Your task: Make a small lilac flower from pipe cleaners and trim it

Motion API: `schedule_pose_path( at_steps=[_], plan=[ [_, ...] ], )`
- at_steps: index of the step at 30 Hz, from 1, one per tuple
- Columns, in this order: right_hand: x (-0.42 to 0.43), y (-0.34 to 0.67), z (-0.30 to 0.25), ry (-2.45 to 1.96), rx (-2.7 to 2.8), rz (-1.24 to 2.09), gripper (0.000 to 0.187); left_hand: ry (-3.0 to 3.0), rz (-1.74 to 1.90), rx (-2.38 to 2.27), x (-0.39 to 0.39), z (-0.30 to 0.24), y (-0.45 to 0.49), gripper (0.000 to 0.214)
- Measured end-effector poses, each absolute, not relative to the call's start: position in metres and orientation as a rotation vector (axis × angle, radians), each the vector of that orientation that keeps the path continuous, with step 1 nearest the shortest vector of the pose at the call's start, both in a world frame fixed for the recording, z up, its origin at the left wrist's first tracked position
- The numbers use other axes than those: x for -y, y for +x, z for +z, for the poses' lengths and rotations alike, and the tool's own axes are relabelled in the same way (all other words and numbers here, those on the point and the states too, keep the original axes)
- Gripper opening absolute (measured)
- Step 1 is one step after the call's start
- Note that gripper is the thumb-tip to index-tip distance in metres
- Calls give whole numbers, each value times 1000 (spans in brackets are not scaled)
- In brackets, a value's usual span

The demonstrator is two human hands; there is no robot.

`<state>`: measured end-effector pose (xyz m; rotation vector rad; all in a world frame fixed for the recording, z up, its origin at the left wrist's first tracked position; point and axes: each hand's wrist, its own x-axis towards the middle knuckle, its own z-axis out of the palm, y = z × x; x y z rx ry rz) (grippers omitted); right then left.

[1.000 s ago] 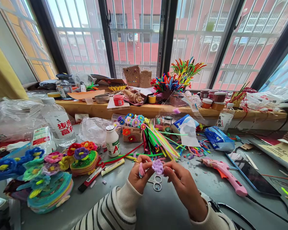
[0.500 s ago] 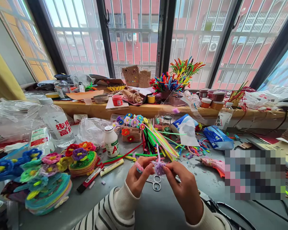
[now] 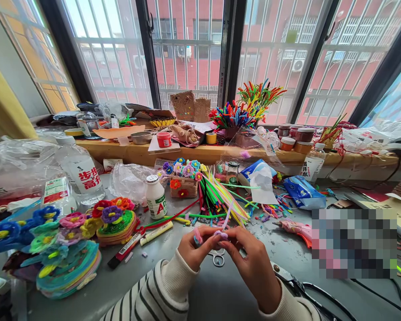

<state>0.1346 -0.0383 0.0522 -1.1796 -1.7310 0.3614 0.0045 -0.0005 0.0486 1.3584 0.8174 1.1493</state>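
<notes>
My left hand [image 3: 197,247] and my right hand [image 3: 250,256] meet above the table, fingertips pinched on a small lilac pipe-cleaner flower [image 3: 221,235]. Fingers cover most of it. A straight lilac stem [image 3: 227,215] sticks up from it. Between the fingers of my left hand a pink fuzzy piece [image 3: 198,236] is tucked. Beneath the hands lie small scissors [image 3: 218,258], their handle loops partly showing. Behind them a bundle of coloured pipe cleaners [image 3: 220,196] fans out across the table.
Finished fuzzy flowers sit on round stacks [image 3: 68,272] at left. A white bottle [image 3: 156,198] and a glue stick [image 3: 156,233] are nearer the middle. A pink glue gun [image 3: 296,229] and black-handled pliers [image 3: 297,285] lie at right. A wooden sill [image 3: 137,154] runs behind.
My hands have drawn closer together, and the fingers now cover more of the lilac flower. Its stem has tilted to the right. More of the scissors is hidden.
</notes>
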Motion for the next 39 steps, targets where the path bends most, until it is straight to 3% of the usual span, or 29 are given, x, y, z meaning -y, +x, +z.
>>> schedule_pose_path(
  at_steps=[9,21,26,32,39],
  plan=[
    [38,138,51,-1209,1750,297,12,1379,1164,-759,-3,41,3,19],
    [36,143,54,-1221,1743,313,11,1927,1087,-743,-7,41,-5,23],
    [35,143,53,-1223,1774,338,13,1941,1075,-796,-3,42,0,14],
    [35,142,51,-1225,1783,325,13,1712,1075,-834,-3,34,4,21],
    [35,141,50,-1228,1819,315,14,1879,1061,-837,-5,37,0,14]
  ],
)
